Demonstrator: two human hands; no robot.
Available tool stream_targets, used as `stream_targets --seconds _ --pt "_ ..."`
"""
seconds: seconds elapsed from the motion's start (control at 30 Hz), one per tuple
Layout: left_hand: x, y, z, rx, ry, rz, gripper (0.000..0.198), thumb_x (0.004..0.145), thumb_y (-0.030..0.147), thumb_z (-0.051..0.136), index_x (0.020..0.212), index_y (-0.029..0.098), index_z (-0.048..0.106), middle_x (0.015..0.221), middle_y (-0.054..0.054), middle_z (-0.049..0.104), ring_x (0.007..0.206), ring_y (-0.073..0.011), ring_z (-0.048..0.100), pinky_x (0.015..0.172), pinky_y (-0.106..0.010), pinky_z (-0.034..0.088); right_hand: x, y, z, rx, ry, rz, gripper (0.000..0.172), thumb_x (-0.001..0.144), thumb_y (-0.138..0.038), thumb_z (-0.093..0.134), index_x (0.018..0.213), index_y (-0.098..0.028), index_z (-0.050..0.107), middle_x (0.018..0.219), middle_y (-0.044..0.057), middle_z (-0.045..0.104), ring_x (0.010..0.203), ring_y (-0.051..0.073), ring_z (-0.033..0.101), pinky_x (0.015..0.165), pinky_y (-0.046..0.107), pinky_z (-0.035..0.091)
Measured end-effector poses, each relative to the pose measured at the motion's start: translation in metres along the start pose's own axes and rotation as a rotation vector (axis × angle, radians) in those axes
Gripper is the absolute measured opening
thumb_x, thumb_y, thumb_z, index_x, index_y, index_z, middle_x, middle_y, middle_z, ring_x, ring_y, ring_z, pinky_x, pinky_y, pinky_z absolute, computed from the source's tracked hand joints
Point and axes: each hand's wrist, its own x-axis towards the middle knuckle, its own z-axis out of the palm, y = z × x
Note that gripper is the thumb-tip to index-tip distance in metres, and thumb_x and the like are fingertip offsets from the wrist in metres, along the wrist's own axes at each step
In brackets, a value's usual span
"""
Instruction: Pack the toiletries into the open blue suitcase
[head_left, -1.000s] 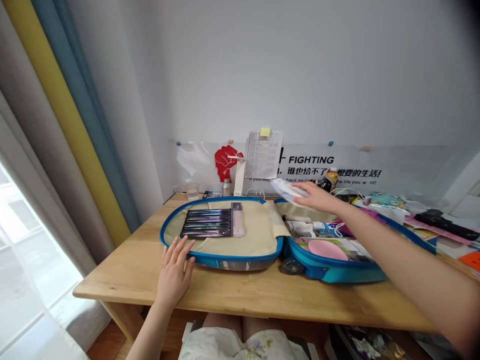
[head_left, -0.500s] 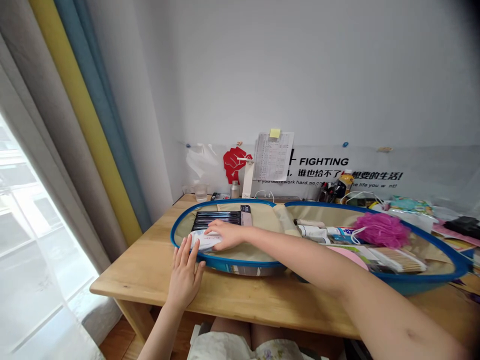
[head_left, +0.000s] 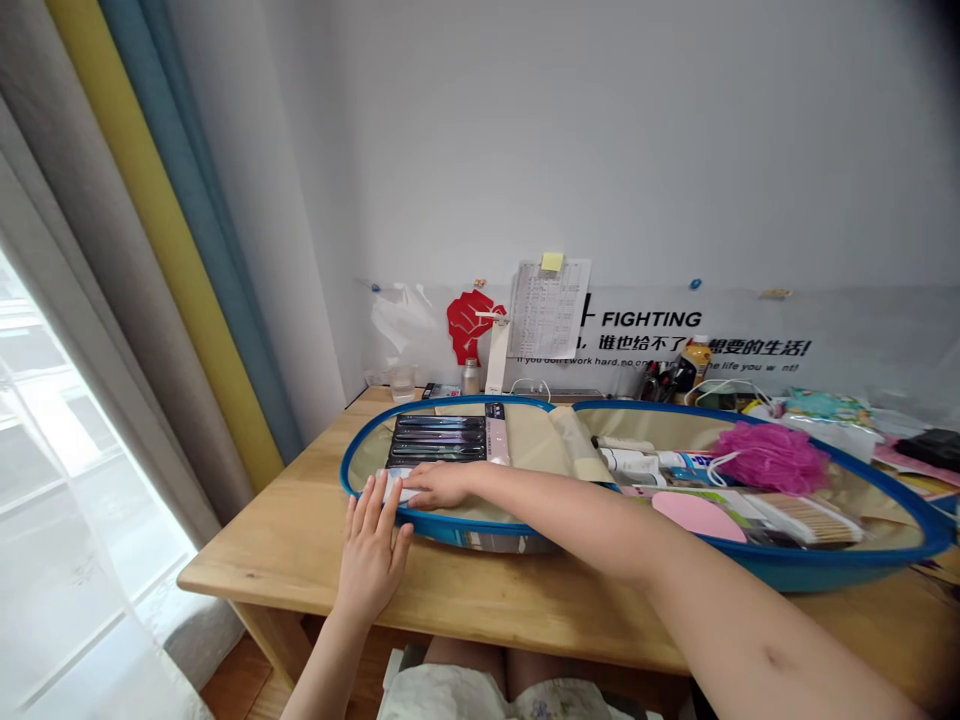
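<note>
An open blue-rimmed suitcase lies flat on the table, its beige lining showing in both halves. My right hand lies over a white folded packet at the near left of the left half, pressing it down against the lining. My left hand is open, its fingertips at the suitcase's blue rim. Just behind the packet lies a black tray of several striped sticks, with a pale slim box beside it. The packet's middle is hidden under my fingers.
The right half holds tubes of toothpaste, a pink shower puff, a pink oval pad and a pack of cotton swabs. The wooden table ends at a curtained window on the left. A bottle and cables stand behind.
My right hand has moved slightly toward the near rim, pressing the white packet down, and now hides more of it. My left hand has barely moved.
</note>
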Motion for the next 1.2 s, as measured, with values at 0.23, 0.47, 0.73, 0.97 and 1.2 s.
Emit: stream_targets --seconds 0.23,0.47,0.73,0.97,1.2 --pt "0.001 0.001 0.0 -0.018 -0.003 -0.024 0.058 0.097 0.033 0.038 0.152 0.024 0.023 0.153 -0.012 0.035 0.144 -0.0268 0.025 0.115 -0.05 0.022 0.007 0.005 0.001 0.046 -0.084 -0.049 0.053 0.097 -0.044 0.039 0.142 -0.017 0.045 0.148 0.011 0.045 0.136 0.022 0.04 0.114 0.036 0.03" --pt "0.002 0.001 -0.001 -0.009 -0.006 -0.013 0.057 0.096 0.033 0.038 0.151 0.024 0.023 0.152 -0.013 0.036 0.144 -0.0269 0.025 0.115 -0.051 0.022 0.007 0.002 0.004 0.022 -0.031 0.008 0.048 0.095 -0.042 0.042 0.14 -0.024 0.048 0.148 0.007 0.045 0.138 0.024 0.038 0.113 0.042 0.03" --pt "0.002 -0.001 0.001 -0.028 0.015 0.021 0.059 0.096 0.031 0.038 0.152 0.027 0.02 0.153 -0.012 0.036 0.144 -0.0272 0.024 0.115 -0.051 0.023 0.003 -0.005 0.003 0.032 -0.024 0.088 0.054 0.097 -0.046 0.034 0.147 -0.026 0.037 0.152 0.004 0.038 0.144 0.022 0.028 0.119 0.046 0.017" --pt "0.002 -0.001 0.0 -0.031 0.011 0.007 0.057 0.096 0.031 0.038 0.151 0.027 0.024 0.152 -0.011 0.038 0.143 -0.0271 0.027 0.115 -0.051 0.023 -0.067 -0.005 -0.058 0.043 0.186 0.202 0.068 0.092 -0.052 0.043 0.15 -0.018 0.032 0.155 0.011 0.032 0.143 0.027 0.028 0.118 0.042 0.023" --pt "0.002 0.001 -0.001 -0.064 0.006 -0.023 0.056 0.095 0.033 0.038 0.15 0.028 0.027 0.152 -0.009 0.038 0.143 -0.0271 0.027 0.116 -0.051 0.021 -0.235 0.039 -0.1 -0.033 0.314 0.599 0.044 0.085 -0.043 0.053 0.122 -0.024 0.064 0.131 0.008 0.061 0.12 0.026 0.057 0.106 0.043 0.041"
